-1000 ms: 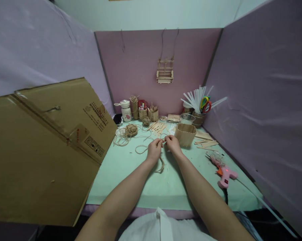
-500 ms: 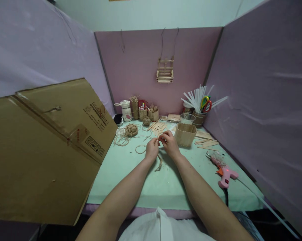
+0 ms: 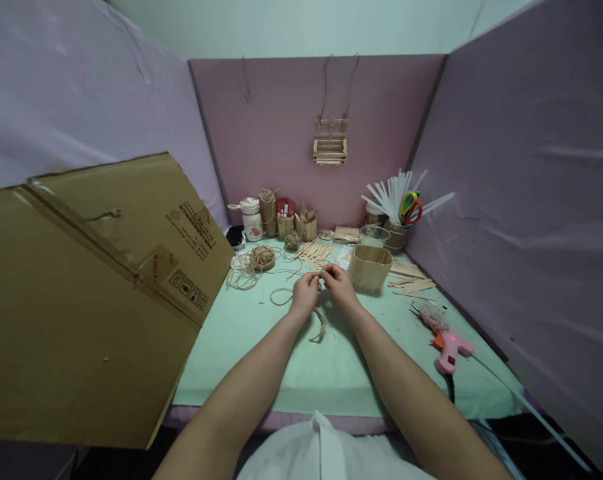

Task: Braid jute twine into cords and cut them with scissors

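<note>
My left hand (image 3: 305, 293) and my right hand (image 3: 337, 285) meet over the middle of the green table (image 3: 261, 360), fingers pinched together on jute twine. A braided length of that twine (image 3: 320, 327) hangs down from my left hand onto the table. Loose strands run back toward a twine ball (image 3: 262, 257) at the left rear. A small box built of craft sticks (image 3: 370, 268) stands just right of my right hand.
A big cardboard sheet (image 3: 91, 300) leans over the table's left side. Loose craft sticks (image 3: 409, 280), a pink glue gun (image 3: 449, 350) with its cord, jars of supplies (image 3: 281, 223) and a cup of white sticks and scissors (image 3: 399, 207) line the back and right. Purple panels wall in the table.
My hands have drawn closer together and shifted slightly left, away from the stick box. The braided twine end has swung a little under my left hand.
</note>
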Demonstrator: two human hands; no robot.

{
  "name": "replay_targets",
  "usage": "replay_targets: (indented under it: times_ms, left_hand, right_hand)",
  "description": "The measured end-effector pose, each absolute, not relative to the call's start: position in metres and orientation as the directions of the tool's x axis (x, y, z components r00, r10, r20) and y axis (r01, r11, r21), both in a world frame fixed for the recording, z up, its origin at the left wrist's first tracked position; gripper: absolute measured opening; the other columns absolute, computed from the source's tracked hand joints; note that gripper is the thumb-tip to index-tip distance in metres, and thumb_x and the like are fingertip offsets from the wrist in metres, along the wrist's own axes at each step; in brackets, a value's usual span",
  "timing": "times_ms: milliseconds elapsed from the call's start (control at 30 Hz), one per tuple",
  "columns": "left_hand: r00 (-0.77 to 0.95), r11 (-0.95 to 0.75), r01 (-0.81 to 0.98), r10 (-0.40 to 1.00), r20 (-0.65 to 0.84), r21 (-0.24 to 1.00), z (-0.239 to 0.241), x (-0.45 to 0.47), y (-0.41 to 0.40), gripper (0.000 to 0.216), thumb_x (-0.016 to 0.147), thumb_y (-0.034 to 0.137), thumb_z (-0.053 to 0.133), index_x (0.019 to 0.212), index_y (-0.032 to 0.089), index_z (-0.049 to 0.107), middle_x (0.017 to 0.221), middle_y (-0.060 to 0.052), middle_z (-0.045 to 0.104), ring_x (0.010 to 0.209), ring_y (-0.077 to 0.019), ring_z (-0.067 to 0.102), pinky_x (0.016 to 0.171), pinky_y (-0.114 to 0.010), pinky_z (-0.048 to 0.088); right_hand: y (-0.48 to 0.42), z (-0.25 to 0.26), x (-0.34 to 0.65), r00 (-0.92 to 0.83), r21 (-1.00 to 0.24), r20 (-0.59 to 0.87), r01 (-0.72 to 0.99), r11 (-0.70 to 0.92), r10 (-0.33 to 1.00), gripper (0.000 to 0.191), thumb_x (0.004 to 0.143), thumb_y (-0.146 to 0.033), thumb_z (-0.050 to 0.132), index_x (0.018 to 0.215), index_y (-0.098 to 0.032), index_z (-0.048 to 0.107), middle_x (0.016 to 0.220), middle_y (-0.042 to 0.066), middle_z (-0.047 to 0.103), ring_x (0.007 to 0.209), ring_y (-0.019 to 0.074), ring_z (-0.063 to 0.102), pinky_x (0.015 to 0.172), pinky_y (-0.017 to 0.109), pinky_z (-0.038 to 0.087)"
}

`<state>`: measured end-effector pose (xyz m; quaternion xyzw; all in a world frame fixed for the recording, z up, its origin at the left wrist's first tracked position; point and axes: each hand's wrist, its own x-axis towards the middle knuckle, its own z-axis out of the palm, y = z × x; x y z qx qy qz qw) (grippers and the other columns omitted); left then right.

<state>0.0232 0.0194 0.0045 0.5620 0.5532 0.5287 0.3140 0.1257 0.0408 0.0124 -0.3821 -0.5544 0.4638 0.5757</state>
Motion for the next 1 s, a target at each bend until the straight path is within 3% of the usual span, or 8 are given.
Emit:
replay_targets:
  times_ms: [167, 467, 600, 800, 1000]
  left_hand:
    - [-0.109, -0.204, 0.321, 0.962, 0.251, 0.925, 0.007, 0.025, 0.019, 0.018, 0.078, 0.023, 0.044, 0.068, 0.017, 0.057, 0.053, 0.003, 0.05, 0.054, -0.0109, 0.047, 0.057, -0.023, 0.035]
    - [-0.04, -0.136, 0.265, 0.988, 0.152, 0.954, 0.001, 0.026, 0.018, 0.02, 0.078, 0.023, 0.043, 0.063, 0.016, 0.054, 0.053, 0.003, 0.049, 0.051, -0.0096, 0.043, 0.053, -0.022, 0.032]
    - [-0.042, -0.122, 0.277, 0.989, 0.139, 0.953, 0.003, 0.024, 0.017, 0.023, 0.079, 0.024, 0.044, 0.06, 0.016, 0.053, 0.052, 0.003, 0.049, 0.051, -0.0096, 0.043, 0.055, -0.023, 0.032]
    - [-0.194, -0.149, 0.224, 0.962, 0.194, 0.963, -0.002, 0.023, 0.02, 0.016, 0.074, 0.029, 0.056, 0.079, 0.015, 0.061, 0.066, 0.0, 0.06, 0.064, -0.012, 0.054, 0.064, -0.024, 0.04]
    - [-0.261, -0.171, 0.114, 0.946, 0.195, 0.979, -0.001, 0.022, 0.022, 0.016, 0.07, 0.03, 0.06, 0.075, 0.014, 0.061, 0.071, -0.003, 0.063, 0.069, -0.0129, 0.056, 0.07, -0.026, 0.044]
  right_hand:
    - [0.04, 0.013, 0.125, -0.017, -0.957, 0.174, -0.238, 0.165, 0.985, 0.022, 0.06, -0.037, 0.065, 0.066, -0.021, 0.052, 0.06, -0.005, 0.048, 0.054, 0.009, 0.04, 0.05, 0.021, 0.031]
    - [0.043, 0.016, 0.136, -0.134, -0.972, 0.159, -0.194, 0.131, 0.978, 0.029, 0.058, -0.041, 0.071, 0.069, -0.02, 0.055, 0.068, -0.001, 0.06, 0.06, 0.0105, 0.048, 0.053, 0.021, 0.034]
    - [0.041, 0.018, 0.136, -0.129, -0.974, 0.145, -0.193, 0.119, 0.981, 0.028, 0.057, -0.039, 0.072, 0.068, -0.019, 0.056, 0.065, -0.002, 0.058, 0.059, 0.0103, 0.048, 0.053, 0.021, 0.034]
    - [0.042, 0.016, 0.133, -0.043, -0.975, 0.178, -0.139, 0.171, 0.983, 0.024, 0.058, -0.037, 0.071, 0.067, -0.02, 0.058, 0.061, -0.003, 0.054, 0.057, 0.0104, 0.045, 0.053, 0.022, 0.034]
    - [0.041, 0.016, 0.131, -0.032, -0.965, 0.248, -0.097, 0.244, 0.968, 0.019, 0.06, -0.034, 0.069, 0.067, -0.02, 0.059, 0.06, -0.003, 0.055, 0.059, 0.0113, 0.046, 0.054, 0.023, 0.034]
